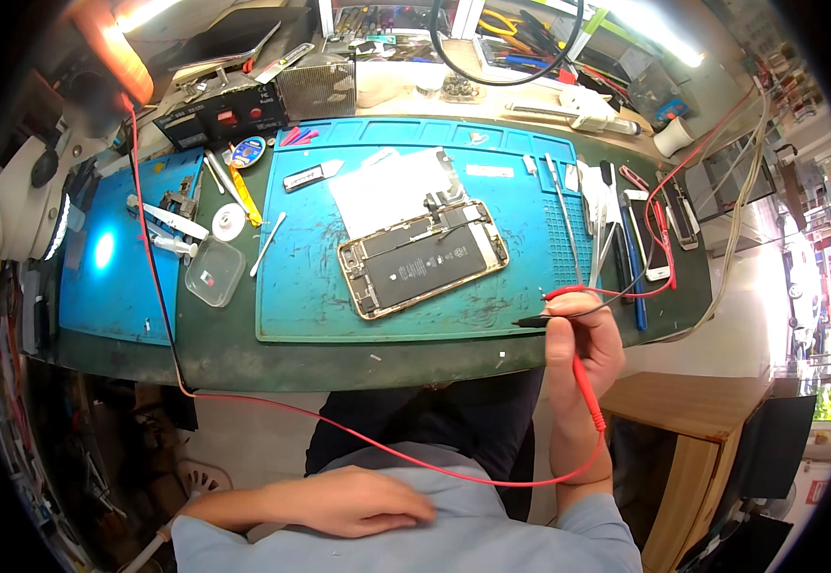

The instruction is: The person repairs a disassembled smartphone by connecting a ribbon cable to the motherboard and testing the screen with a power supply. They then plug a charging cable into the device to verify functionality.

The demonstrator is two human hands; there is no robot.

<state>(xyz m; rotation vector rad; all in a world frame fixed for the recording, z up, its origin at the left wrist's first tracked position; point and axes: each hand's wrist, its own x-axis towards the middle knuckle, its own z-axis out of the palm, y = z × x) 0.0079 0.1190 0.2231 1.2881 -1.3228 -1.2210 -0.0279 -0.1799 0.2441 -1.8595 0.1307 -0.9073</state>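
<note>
My right hand (pixel 578 349) is closed around red and black test probes (pixel 534 323) at the front right of the blue repair mat (pixel 301 306), with a red lead trailing down past my wrist. An opened phone (pixel 422 265) lies on the mat, its battery exposed, beside a white plate or screen part (pixel 382 186). My left hand (pixel 368 501) rests at my midriff below the bench, fingers loosely bent and apart, holding nothing. A cotton swab (pixel 267 244) lies left of the phone.
Tweezers and tools (pixel 604 229) and more phones (pixel 646 239) lie at the right. A second mat (pixel 119 286), clear box (pixel 213 274) and lamp (pixel 29 205) are at the left; a black power unit (pixel 215 119) stands behind. A wooden cabinet (pixel 683 401) is below right.
</note>
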